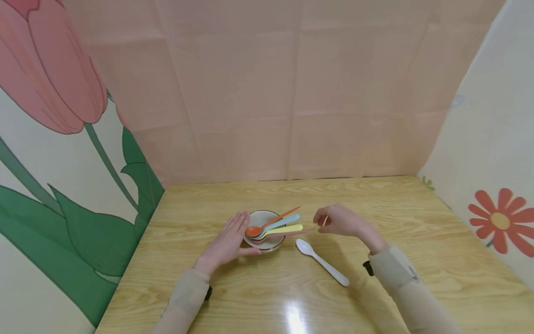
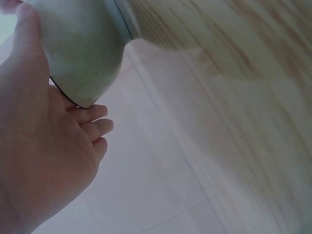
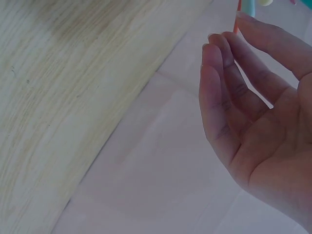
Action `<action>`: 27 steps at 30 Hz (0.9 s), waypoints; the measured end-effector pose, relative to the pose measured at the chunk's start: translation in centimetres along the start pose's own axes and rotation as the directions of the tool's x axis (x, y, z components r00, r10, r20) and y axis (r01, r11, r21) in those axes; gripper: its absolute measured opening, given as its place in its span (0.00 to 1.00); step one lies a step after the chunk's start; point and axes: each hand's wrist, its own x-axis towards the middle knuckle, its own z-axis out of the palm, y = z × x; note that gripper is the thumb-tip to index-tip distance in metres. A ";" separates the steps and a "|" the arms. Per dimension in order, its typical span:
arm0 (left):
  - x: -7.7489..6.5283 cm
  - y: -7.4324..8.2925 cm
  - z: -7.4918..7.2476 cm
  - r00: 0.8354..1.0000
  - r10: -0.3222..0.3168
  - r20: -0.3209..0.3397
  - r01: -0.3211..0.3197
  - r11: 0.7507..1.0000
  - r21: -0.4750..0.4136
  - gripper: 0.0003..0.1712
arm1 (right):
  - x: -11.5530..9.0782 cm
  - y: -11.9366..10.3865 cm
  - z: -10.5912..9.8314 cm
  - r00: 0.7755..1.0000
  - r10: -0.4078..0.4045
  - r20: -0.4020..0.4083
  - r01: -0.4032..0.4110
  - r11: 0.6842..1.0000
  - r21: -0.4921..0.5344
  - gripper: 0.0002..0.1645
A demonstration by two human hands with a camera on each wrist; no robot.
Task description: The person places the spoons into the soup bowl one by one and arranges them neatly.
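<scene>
A small pale bowl [image 1: 259,217] with a dark rim stands on the table. My left hand [image 1: 227,239] holds its left side, fingers along the far left rim and thumb along the near side; the left wrist view shows the bowl's outer wall [image 2: 83,44] between them. Stacked in the bowl, handles pointing right, lie an orange spoon [image 1: 253,231], a light blue spoon [image 1: 290,218], a yellow spoon [image 1: 294,228] and a pink spoon [image 1: 299,232]. My right hand [image 1: 339,220] hovers just right of the handles, fingers loosely bent, holding nothing.
A white spoon [image 1: 327,267] lies slantwise on the wooden table [image 1: 409,222], in front of the bowl and to its right. Behind the table hangs a pinkish cloth [image 1: 267,93]. Flower-printed panels flank both sides, with a large tulip [image 1: 54,65] on the left.
</scene>
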 end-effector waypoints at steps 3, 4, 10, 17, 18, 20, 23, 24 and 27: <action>0.0 0.0 0.1 1.000 0.001 -0.004 -0.001 1.000 0.003 0.65 | -0.5 0.1 0.2 1.000 0.002 -0.004 -0.002 1.000 0.001 0.08; 0.0 0.0 0.1 1.000 0.001 -0.005 0.000 1.000 0.004 0.65 | -0.7 0.2 0.3 1.000 -0.001 -0.006 0.001 1.000 -0.004 0.08; 0.0 0.0 0.0 1.000 -0.001 -0.003 0.001 1.000 -0.004 0.64 | -1.8 0.6 1.0 1.000 0.018 0.000 -0.018 1.000 0.003 0.09; 0.1 -0.1 0.0 1.000 -0.003 -0.004 0.003 1.000 -0.002 0.66 | -3.1 0.9 1.8 1.000 0.023 0.008 -0.023 0.998 0.061 0.09; 0.1 -0.1 0.0 1.000 0.000 -0.006 0.000 1.000 -0.001 0.66 | -3.3 1.0 2.0 0.999 0.031 0.010 -0.032 0.997 0.071 0.09; 0.2 -0.1 0.0 1.000 0.004 -0.007 -0.004 1.000 0.001 0.66 | -3.6 1.0 2.2 0.999 0.034 0.012 -0.035 0.996 0.080 0.10; 0.2 -0.1 0.0 1.000 0.007 -0.008 -0.007 1.000 -0.006 0.66 | -4.1 1.1 2.7 0.999 0.043 0.019 -0.044 0.995 0.086 0.10; 0.1 -0.1 0.0 1.000 0.008 -0.008 -0.008 1.000 -0.009 0.66 | -4.3 1.2 2.8 0.999 0.049 0.021 -0.050 0.995 0.089 0.09; 0.1 -0.1 0.0 1.000 0.000 0.002 0.000 1.000 -0.006 0.65 | -4.7 1.3 3.3 0.998 0.049 0.031 -0.051 0.995 0.089 0.09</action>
